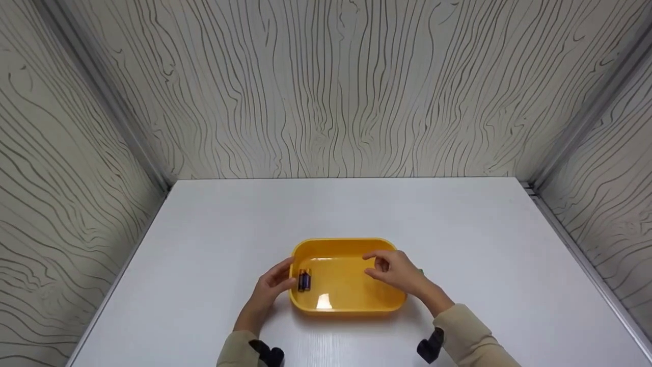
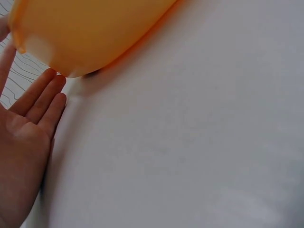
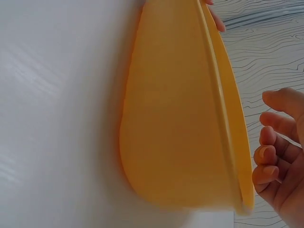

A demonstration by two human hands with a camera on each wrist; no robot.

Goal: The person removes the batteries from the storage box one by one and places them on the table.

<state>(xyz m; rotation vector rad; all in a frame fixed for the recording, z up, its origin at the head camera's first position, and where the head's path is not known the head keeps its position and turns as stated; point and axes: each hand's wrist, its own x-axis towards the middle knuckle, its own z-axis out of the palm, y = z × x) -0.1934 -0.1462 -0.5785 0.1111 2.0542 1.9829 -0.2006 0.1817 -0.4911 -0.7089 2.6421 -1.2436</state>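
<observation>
A yellow plastic tray [image 1: 351, 309] with rounded corners stands on the white table. Two dark batteries with copper-coloured ends [image 1: 304, 280] lie side by side inside it, against the left end. My left hand [image 1: 269, 286] holds the tray's left end, thumb at the rim and the other fingers along the outer wall; in the left wrist view, three fingertips [image 2: 59, 78] meet the tray's side. Over the right part of the tray hovers my right hand [image 1: 397, 270], thumb and forefinger apart with nothing between them. Its other fingers [image 3: 267, 154] are loosely bent, above the rim in the right wrist view.
Behind my right wrist, a small green thing [image 1: 420, 271] peeks out, mostly hidden. The white table [image 1: 229, 219] reaches back to a wood-grain patterned wall [image 1: 326, 102], with similar panels on both sides. Beige sleeves [image 1: 466, 329] carry black wrist cameras [image 1: 431, 345].
</observation>
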